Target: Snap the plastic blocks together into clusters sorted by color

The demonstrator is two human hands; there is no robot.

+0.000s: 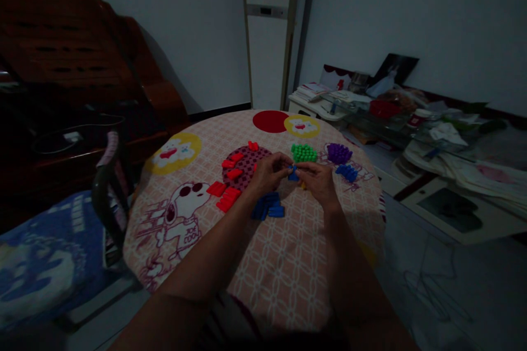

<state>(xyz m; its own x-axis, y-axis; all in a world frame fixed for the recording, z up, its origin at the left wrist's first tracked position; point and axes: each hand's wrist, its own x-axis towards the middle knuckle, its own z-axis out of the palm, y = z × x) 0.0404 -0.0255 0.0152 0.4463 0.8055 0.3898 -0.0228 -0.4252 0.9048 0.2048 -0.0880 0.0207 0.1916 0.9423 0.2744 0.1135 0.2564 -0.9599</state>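
Over the middle of the round table, my left hand (270,171) and my right hand (319,180) come together, fingers pinched on a small blue plastic piece (292,174) between them. Something yellow (303,185) shows partly under my right hand. Below my left hand lie several blue pieces (267,206) close together. Several red pieces (229,198) are spread to the left, some on the dark dotted circle of the cloth. Just beyond my hands sits a cluster of green pieces (303,153). To the right are a purple cluster (339,153) and more blue pieces (347,173).
A patterned cloth (284,263) covers the round table. At the left stands a chair (109,192) with a blue cushion, and behind it a wooden bench (69,60). A low glass-topped cabinet (370,115) at the right carries papers and clutter. Wire (436,285) lies on the floor.
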